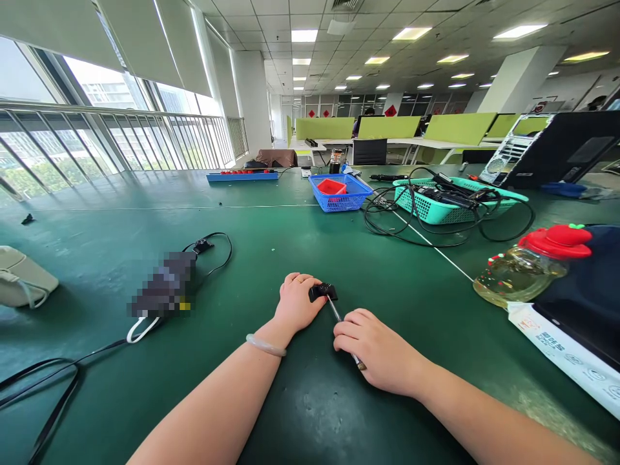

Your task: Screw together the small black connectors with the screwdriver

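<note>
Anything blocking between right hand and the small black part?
Only the slim tool in the right hand, its tip at the small black part, which the left hand holds. Nothing else visible stands between them.

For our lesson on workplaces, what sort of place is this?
Probably an open-plan office: lime-green desk partitions, a black chair and a turquoise basket of cables suggest it.

Slim rod (334, 310): shiny metal; block (321, 290): plastic; tabletop (310, 413): smooth, glossy.
</note>
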`<state>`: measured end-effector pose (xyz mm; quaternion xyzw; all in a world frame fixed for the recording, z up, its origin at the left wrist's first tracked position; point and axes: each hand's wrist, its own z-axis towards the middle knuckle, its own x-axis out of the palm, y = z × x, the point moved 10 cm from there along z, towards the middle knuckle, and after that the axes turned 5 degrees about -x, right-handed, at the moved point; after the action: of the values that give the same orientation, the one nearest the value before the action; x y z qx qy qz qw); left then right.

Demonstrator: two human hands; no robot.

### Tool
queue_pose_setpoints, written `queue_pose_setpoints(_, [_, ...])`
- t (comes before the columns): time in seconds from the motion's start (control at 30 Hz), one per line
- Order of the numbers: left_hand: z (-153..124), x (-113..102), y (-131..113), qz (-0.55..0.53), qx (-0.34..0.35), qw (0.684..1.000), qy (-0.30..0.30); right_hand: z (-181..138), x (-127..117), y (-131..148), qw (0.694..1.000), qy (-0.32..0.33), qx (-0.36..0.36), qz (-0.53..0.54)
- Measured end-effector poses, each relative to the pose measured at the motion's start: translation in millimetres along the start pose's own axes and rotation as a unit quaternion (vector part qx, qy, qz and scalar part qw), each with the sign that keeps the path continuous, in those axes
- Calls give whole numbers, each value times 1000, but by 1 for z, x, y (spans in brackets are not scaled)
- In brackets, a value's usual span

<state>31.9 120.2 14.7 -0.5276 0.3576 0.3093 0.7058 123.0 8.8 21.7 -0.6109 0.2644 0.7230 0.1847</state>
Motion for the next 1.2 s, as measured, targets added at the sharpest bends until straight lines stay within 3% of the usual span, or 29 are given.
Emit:
queue_pose_setpoints(0.77, [-1,2,-1,6,11,1000,13,-3,-13,-3,997,-71,-6,22])
queue_pose_setpoints(1.2, [-1,1,-1,4,8,1000,9,-4,-14,-4,998,-61,5,16])
